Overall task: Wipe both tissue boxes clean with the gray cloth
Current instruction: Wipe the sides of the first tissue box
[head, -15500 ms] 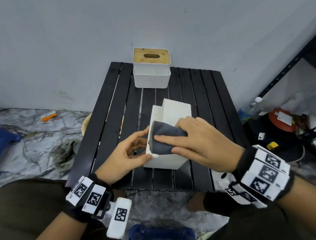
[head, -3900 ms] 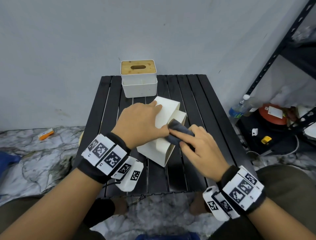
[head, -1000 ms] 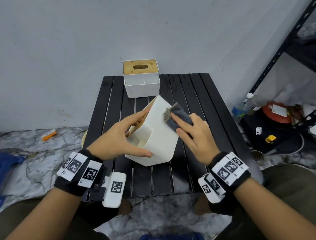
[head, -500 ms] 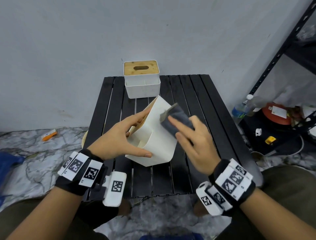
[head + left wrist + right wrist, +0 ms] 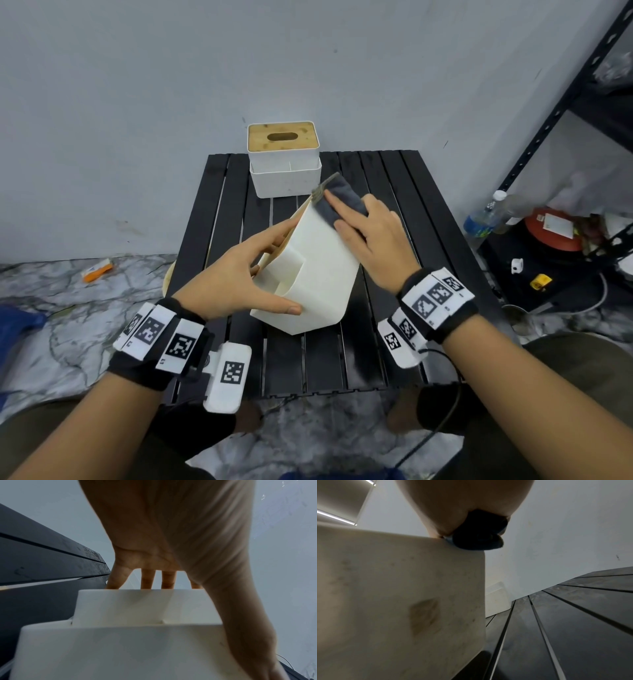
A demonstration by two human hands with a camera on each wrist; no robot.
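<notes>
The near white tissue box [image 5: 318, 274] stands tilted on the black slatted table [image 5: 387, 192], wooden lid facing left. My left hand [image 5: 260, 274] grips it, thumb on the stepped front face, fingers on the lid side; the box [image 5: 120, 649] fills the left wrist view. My right hand [image 5: 342, 212] holds the gray cloth [image 5: 346, 197] against the box's upper far edge, index finger straight on it, other fingers bent over it. In the right wrist view the cloth [image 5: 477, 539] is bunched under the palm on the box's [image 5: 385, 601] corner. The second tissue box [image 5: 284, 164] stands upright at the table's back edge.
A black metal shelf [image 5: 565, 102] stands at the right, with a water bottle [image 5: 486, 212] and a red round item [image 5: 551, 226] on the floor beside it. An orange object [image 5: 97, 270] lies on the marble floor at the left. A wall is close behind the table.
My right hand has slid the cloth up the box's side to its far upper edge. The left hand and the tilted box have stayed put over the last second.
</notes>
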